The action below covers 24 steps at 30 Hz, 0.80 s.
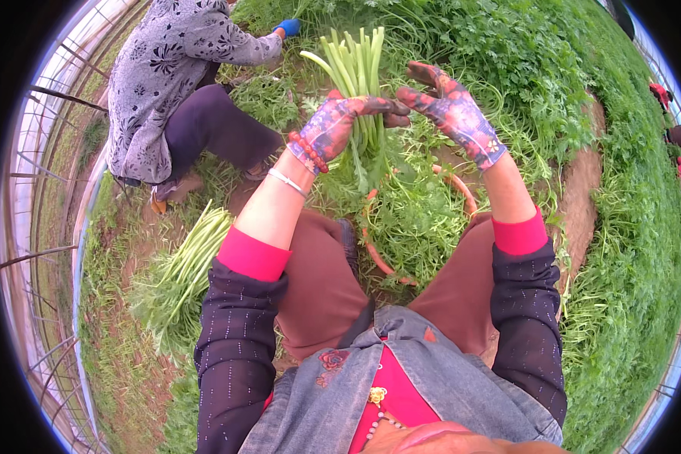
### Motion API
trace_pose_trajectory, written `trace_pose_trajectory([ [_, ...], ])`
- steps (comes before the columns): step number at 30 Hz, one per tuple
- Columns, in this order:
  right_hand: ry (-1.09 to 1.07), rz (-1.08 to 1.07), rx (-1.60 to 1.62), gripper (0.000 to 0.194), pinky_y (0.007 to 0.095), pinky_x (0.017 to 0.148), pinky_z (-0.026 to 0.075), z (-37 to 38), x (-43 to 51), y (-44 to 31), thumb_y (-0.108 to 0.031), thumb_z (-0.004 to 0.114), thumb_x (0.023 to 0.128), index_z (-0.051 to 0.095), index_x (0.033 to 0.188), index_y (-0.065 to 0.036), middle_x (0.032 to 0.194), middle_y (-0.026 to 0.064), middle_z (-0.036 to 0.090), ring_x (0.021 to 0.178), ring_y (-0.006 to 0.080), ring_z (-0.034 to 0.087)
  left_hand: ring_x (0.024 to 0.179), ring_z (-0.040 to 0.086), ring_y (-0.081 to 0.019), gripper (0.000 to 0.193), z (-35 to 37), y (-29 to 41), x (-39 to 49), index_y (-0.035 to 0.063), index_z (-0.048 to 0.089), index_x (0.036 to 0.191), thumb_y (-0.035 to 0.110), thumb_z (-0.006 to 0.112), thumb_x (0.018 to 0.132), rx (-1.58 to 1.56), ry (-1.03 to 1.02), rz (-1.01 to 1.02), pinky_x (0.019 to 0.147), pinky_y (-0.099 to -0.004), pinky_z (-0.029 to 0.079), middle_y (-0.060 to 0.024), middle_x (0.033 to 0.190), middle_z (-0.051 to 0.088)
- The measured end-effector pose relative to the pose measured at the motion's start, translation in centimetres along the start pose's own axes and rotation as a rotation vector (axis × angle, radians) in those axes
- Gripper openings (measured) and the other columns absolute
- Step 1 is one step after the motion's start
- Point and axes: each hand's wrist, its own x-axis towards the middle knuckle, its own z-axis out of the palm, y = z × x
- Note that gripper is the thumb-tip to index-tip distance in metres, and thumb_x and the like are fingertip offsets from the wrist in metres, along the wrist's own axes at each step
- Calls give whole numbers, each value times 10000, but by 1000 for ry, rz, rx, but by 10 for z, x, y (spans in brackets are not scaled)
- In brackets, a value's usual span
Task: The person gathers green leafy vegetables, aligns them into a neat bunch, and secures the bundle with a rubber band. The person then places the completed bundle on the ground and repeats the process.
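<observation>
My left hand (340, 122), in a floral glove with dark fingers, is closed around a bunch of leafy green stalks (358, 65). The cut ends point up and away from me, and the feathery leaves hang below the grip. Just right of the bunch, my right hand (451, 110) wears a matching glove and holds nothing. Its thumb and fingers are spread, near the left fingertips. Beneath both hands, between my knees, loose greens (417, 227) lie within an orange hoop (379, 258), which the leaves partly cover.
A pile of stalks (196, 244) lies on the ground at my left. Ahead on the left crouches another person (170, 85) with a blue-gloved hand (288, 27) in the plants. Dense greens (522, 51) grow ahead and to the right, beside a bare soil strip (581, 187). Metal framing (40, 255) edges the left.
</observation>
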Motion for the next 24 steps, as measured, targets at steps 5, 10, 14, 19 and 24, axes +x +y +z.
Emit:
trace_pose_trajectory([
  [5, -208, 203, 645, 336, 311, 464, 515, 21, 5, 18, -136, 681, 845, 538, 1098, 33, 921, 135, 676, 663, 202, 672, 991, 652, -216, 397, 17, -3, 7, -21, 561, 1210, 257, 588, 927, 14, -31, -62, 908, -341, 516, -130, 1082, 657],
  [10, -238, 155, 918, 306, 331, 527, 549, 16, 7, 31, -44, 689, 817, 566, 1063, 89, 932, 180, 683, 684, 260, 689, 1064, 615, -208, 566, 14, 3, 2, -12, 538, 1233, 435, 613, 893, -186, -156, -119, 920, -354, 516, -137, 1133, 628],
  [14, -139, 162, 983, 311, 330, 754, 562, 14, 10, 49, -31, 690, 813, 569, 1076, 82, 958, 181, 682, 879, 228, 681, 1085, 604, -234, 689, 12, 3, -1, -3, 535, 1246, 568, 580, 863, -166, -141, -175, 932, -372, 509, -152, 1206, 594],
  [19, -76, 201, 1120, 252, 367, 790, 552, 17, 20, 68, -16, 678, 813, 588, 1022, 91, 972, 176, 677, 890, 251, 674, 943, 632, -211, 496, 22, 4, 7, -2, 556, 1193, 394, 620, 901, -74, -119, -109, 827, -330, 525, -145, 1072, 638],
  [24, 6, 193, 1112, 165, 370, 825, 532, 15, 22, 74, -4, 688, 795, 636, 935, 65, 957, 165, 676, 898, 264, 663, 746, 613, -158, 309, 34, 11, 7, -5, 560, 1151, 165, 623, 902, 1, 47, -224, 678, -286, 513, -101, 918, 659],
])
